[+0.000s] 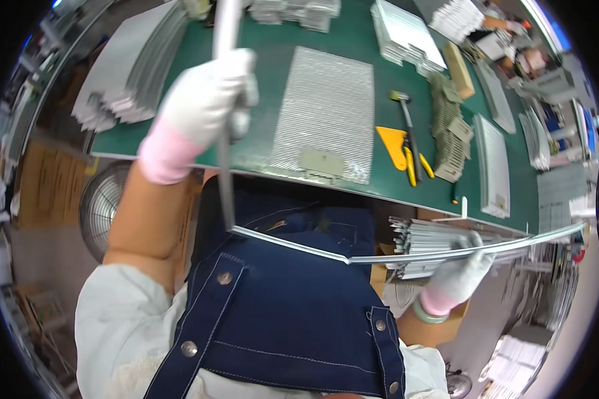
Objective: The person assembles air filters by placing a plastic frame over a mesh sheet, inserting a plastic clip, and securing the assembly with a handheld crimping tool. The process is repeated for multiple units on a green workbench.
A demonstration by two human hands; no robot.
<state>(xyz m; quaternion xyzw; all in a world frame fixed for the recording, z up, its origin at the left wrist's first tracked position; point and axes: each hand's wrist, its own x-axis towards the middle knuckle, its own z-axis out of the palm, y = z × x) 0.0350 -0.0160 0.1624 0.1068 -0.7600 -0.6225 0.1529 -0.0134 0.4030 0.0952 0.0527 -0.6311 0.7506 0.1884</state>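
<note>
A long, thin silver metal frame strip (289, 245) spans the space before my body, bent at two corners. My left hand (199, 103), in a white glove with a pink cuff, is closed around its upright left part, blurred by motion, above the table's front edge. Lower right, my right hand (460, 276), gloved alike, grips the strip's long right part. Beyond them on the green table lies a silver mesh sheet (326, 100), with a small grey-green plate (322, 163) on its near end.
Right of the mesh lie a yellow scraper (392, 145), a mallet (406, 113), yellow-handled pliers (411, 166) and a pile of grey-green plates (449, 133). Panel stacks (130, 60) stand far left and right. Metal strips (426, 243) sit below the table; a fan (103, 206) stands left.
</note>
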